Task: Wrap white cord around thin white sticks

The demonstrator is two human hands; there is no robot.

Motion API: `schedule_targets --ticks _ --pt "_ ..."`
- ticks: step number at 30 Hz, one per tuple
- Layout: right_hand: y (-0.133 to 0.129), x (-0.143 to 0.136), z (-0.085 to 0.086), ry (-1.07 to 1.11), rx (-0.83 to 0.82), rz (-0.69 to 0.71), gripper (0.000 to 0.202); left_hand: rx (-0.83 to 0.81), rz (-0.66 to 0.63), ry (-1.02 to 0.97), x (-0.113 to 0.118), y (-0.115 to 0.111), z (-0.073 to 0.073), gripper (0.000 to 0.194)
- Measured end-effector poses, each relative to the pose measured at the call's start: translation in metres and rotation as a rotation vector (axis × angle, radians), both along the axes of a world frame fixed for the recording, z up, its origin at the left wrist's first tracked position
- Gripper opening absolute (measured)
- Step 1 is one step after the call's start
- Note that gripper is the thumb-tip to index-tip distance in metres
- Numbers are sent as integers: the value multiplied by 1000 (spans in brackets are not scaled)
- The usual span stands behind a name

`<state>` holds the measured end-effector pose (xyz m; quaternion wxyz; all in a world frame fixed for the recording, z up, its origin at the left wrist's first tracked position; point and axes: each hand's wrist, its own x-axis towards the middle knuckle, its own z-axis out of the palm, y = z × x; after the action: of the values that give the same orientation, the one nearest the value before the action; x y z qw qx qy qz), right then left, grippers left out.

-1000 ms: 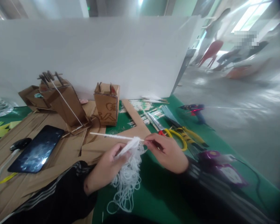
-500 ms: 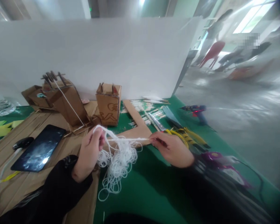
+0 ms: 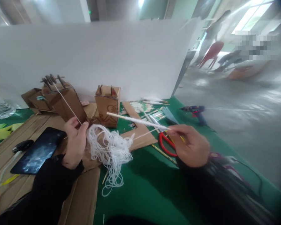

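My right hand [image 3: 189, 145] pinches one end of a thin wooden stick [image 3: 131, 119] wound with white string, its bare tip pointing left. A strand runs from near that hand to a tangled heap of white string [image 3: 112, 147] on the cardboard and green tabletop. To the left of the heap is my left hand [image 3: 75, 142], thumb and fingers apart, in front of a tilted cardboard box [image 3: 69, 101]. A taut white cord [image 3: 66, 103] runs from the sticks on top of that box down to between those fingers; I see no firm grip on it.
A smaller cardboard box [image 3: 107, 106] stands by the white partition [image 3: 96, 56]. An L-shaped cardboard piece [image 3: 142, 137], red-handled scissors [image 3: 165, 145] and packed sticks [image 3: 140, 107] lie beyond the string. A phone [image 3: 38, 150] rests left; a glue gun [image 3: 195, 112] sits at the right edge.
My left hand has let go of the string and moved left to the tilted box. My right hand has moved right with the stick, swinging it up at a slant. The string heap has spread.
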<state>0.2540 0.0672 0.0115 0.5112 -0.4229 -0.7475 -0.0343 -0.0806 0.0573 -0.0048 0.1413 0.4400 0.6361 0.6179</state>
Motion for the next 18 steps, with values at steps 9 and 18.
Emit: schedule_targets --ticks 9,18 --pt "-21 -27 -6 -23 -15 289 18 -234 -849 310 98 -48 26 35" --pt "-15 -32 -19 -117 11 325 13 -370 -886 -169 104 -47 14 39"
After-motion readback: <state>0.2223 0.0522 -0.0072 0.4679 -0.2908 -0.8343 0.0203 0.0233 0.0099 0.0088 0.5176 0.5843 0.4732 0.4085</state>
